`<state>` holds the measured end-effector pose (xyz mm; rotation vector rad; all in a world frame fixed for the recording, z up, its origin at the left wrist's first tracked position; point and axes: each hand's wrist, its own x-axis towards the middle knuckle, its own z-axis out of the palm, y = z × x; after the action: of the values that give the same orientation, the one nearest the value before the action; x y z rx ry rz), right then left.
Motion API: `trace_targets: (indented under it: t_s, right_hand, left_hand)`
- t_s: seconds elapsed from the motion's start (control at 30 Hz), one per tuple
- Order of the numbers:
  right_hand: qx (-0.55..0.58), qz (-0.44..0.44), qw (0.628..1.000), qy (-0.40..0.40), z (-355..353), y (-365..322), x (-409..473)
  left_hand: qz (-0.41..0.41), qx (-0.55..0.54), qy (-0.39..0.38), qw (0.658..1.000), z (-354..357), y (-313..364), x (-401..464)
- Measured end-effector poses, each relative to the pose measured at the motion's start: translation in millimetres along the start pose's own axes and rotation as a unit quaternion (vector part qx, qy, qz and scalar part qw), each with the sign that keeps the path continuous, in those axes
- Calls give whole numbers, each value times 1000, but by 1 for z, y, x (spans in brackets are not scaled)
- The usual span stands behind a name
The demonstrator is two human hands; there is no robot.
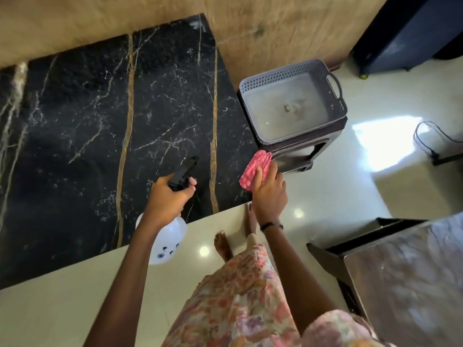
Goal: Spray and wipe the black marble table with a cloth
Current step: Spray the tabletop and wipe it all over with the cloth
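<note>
A home, by the look of it: a polished cream tile floor (338, 196) spreads beneath the hands, bare feet (223, 246) standing on it. Beyond the right hand (269, 194), a grey plastic basket (292, 101) sits on a stool (300, 151) against a wood-grain wall (275, 28).

Daylight fills the room where I stand, and the picture is bright overall. A hard white patch of glare lies on the glossy cream floor tiles (325, 196) at the right, and three small round lamp reflections shine on the same tiles near my feet. The polished black marble table with gold veins (100, 121) is dark, with a faint sheen at its far corner. My arms cast only soft, weak shadows. The wide lens bends straight lines: the table edge and the tan wood-grain wall panel (250, 28) curve towards the borders. Motion blur smears the wall panel, the upper left corner and the shiny grey patterned surface (406, 271) at lower right. The whole picture is slightly soft and grainy.
</note>
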<state>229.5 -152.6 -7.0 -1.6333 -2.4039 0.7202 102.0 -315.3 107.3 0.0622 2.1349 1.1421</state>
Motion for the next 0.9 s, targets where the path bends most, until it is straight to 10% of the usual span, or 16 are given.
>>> trace_targets:
  t_s: [0.37, 0.6, 0.9]
  right_hand:
    - [43, 97, 994, 11, 2, -1, 9]
    - [-123, -163, 979, 18, 19, 24, -51]
    - [-169, -258, 949, -66, 19, -30, 41]
  left_hand:
    - [6, 4, -21, 1000, -4, -3, -3]
    - [2, -2, -22, 1000, -5, -1, 3]
    - [-4, -8, -14, 1000, 1, 11, 23]
